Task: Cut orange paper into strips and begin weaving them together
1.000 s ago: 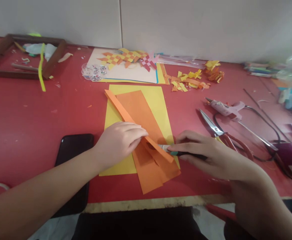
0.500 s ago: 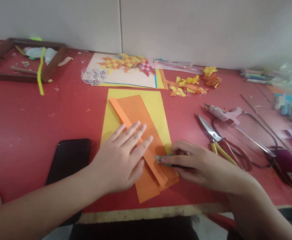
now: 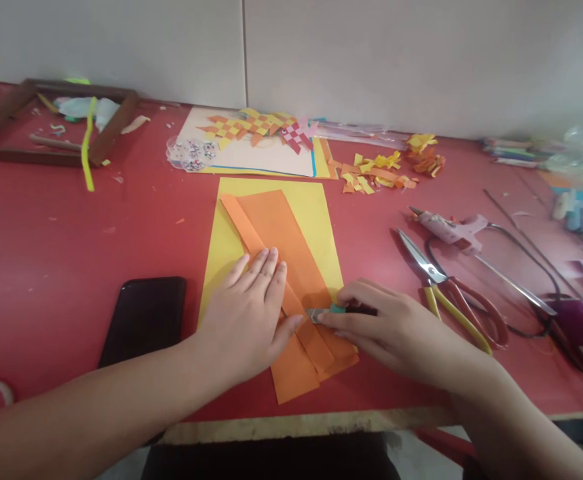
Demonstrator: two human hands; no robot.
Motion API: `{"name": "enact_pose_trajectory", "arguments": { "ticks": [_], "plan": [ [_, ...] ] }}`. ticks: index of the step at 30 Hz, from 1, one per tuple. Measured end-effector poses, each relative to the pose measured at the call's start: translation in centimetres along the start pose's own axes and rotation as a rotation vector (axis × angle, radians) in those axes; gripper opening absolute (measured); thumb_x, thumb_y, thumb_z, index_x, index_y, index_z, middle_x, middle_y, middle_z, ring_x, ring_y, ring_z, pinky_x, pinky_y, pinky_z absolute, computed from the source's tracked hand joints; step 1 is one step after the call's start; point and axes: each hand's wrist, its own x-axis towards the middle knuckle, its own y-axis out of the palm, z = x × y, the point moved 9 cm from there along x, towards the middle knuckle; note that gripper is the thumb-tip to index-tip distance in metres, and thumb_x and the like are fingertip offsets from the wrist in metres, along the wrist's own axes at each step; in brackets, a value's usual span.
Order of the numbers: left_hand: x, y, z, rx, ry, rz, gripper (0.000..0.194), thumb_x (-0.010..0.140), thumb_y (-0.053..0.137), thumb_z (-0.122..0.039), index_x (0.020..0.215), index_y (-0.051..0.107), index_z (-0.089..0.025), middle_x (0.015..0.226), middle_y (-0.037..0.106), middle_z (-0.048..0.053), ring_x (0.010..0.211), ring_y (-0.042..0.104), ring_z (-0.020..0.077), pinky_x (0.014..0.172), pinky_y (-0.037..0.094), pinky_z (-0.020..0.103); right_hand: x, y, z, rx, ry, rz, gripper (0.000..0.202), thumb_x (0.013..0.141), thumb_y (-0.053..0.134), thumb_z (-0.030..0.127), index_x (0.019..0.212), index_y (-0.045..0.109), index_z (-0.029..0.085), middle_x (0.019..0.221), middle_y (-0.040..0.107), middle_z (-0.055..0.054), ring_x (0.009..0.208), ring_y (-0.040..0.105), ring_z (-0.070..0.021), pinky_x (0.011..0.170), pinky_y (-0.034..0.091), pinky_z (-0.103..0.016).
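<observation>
Red tabletop (image 3: 71, 247) is spreading out beneath my hands, its worn pale edge (image 3: 271, 427) running nearest my body, and a light grey wall (image 3: 371, 60) with one vertical seam is standing beyond it. Past my left hand (image 3: 246, 310), a brown wooden frame (image 3: 31, 155) is lying far off to the left; straight ahead, woven paper fish (image 3: 258, 125) are resting on a stack of sheets (image 3: 266, 155), with yellow and orange paper scraps (image 3: 381, 172) to their right. A black phone (image 3: 146, 313) is lying left of my left hand, while scissors (image 3: 434, 275) and a pink glue gun (image 3: 454, 233) are lying beyond my right hand (image 3: 396, 320).

Since a second ago, when I was pinching up the orange folded strip (image 3: 241, 223), it has come down flat. My left fingers, splayed half a second ago, are now lying closer together, and my open palm is pressing on the strip. The orange paper (image 3: 291, 230) is lying under and just ahead of that hand, slanting across the yellow sheet (image 3: 316, 210). My right hand is closing around a utility knife (image 3: 316, 315), keeping its metal end at the strip's right edge. My two hands are staying apart, the knife's tip between them.
</observation>
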Motion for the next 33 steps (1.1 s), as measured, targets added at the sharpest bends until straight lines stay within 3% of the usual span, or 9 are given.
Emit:
{"name": "enact_pose_trajectory", "arguments": {
  "ticks": [12, 33],
  "plan": [
    [-0.3, 1.0, -0.1, -0.002, -0.048, 0.097, 0.072, 0.099, 0.032, -0.048, 0.149, 0.035, 0.004, 0.158, 0.026, 0.026, 0.148, 0.026, 0.0363, 0.119, 0.024, 0.053, 0.5, -0.1, 0.4, 0.018, -0.022, -0.042, 0.029, 0.100, 0.049, 0.025, 0.120, 0.070, 0.029, 0.095, 0.062, -0.007, 0.082, 0.059, -0.0166, 0.070, 0.051, -0.029],
    [-0.1, 1.4, -0.1, 0.004, -0.061, 0.159, 0.074, 0.100, 0.029, -0.048, 0.151, 0.031, 0.005, 0.160, 0.020, 0.025, 0.150, 0.021, 0.0366, 0.120, 0.019, 0.053, 0.7, 0.0, 0.4, 0.024, -0.016, -0.038, 0.030, 0.100, 0.049, 0.025, 0.121, 0.070, 0.028, 0.094, 0.059, -0.008, 0.081, 0.057, -0.0168, 0.069, 0.051, -0.030]
  ]
}}
